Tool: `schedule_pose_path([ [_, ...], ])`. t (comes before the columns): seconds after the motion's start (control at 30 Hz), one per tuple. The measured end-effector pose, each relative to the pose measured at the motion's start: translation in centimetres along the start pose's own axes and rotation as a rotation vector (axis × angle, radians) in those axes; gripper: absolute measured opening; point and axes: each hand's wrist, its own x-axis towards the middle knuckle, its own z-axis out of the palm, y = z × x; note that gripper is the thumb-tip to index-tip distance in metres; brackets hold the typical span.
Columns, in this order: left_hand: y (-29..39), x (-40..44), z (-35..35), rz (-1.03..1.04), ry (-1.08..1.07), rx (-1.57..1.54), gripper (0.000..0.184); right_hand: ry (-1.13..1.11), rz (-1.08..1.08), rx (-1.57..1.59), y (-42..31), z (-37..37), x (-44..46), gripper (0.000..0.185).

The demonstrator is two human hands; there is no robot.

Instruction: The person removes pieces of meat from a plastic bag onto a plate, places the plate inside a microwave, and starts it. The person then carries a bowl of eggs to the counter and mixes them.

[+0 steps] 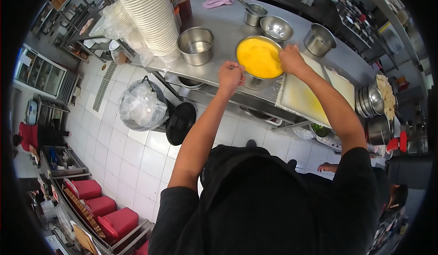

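A round metal pot (250, 82) full of bright yellow liquid (258, 56) stands at the counter's front edge. My left hand (232, 76) is at the pot's left rim, its fingers closed; whatever they pinch is too small to make out. At the right rim is my right hand (292, 59), fingers curled together, and what it holds is hidden. Just right of the pot lies a white cutting board (299, 93) with a yellow smear, and a knife (327, 75) rests on it beyond my right forearm.
Left of the pot are an empty metal pot (196, 46) and tall stacked white containers (146, 17). Behind stand a metal bowl (276, 28) and more pots (320, 40). A lined bin (143, 105) is below. Other people are at far left and lower right.
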Motion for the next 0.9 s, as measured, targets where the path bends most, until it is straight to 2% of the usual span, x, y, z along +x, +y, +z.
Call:
schedule_pose_path([
  [0.13,-0.4,0.1,0.0,0.021,-0.009,-0.015,0.017,-0.09,-0.005,0.239,-1.8,-0.8,-0.4,0.014],
  [0.23,0.0,-0.1,-0.1,0.002,-0.002,0.018,0.017,0.034,0.08,0.477,-0.9,1.4,0.3,0.013],
  [0.33,-0.1,0.0,-0.1,0.004,-0.016,-0.008,0.017,-0.007,0.383,0.954,0.4,2.3,-0.3,0.014],
  [0.43,-0.3,0.2,-0.1,0.003,-0.012,-0.01,0.017,0.085,0.443,1.33,1.3,3.0,-0.6,0.011],
  [0.53,0.0,0.1,-0.1,0.002,-0.027,-0.016,0.017,0.177,0.525,1.388,1.5,2.0,-0.7,0.009],
  [0.63,-0.1,0.2,-0.3,-0.001,-0.035,-0.013,0.018,0.25,0.526,1.276,2.3,1.0,-0.5,0.009],
  [0.73,-0.1,0.1,-0.2,0.006,-0.029,-0.001,0.018,0.292,0.466,1.033,3.4,-0.6,-0.2,0.012],
  [0.83,-0.2,0.2,-0.1,-0.005,-0.02,0.005,0.018,0.444,0.329,0.666,2.9,-1.0,0.8,0.014],
  [0.9,-0.1,0.2,-0.1,-0.007,-0.026,0.004,0.018,0.449,0.26,0.479,1.8,-0.8,1.4,0.013],
])
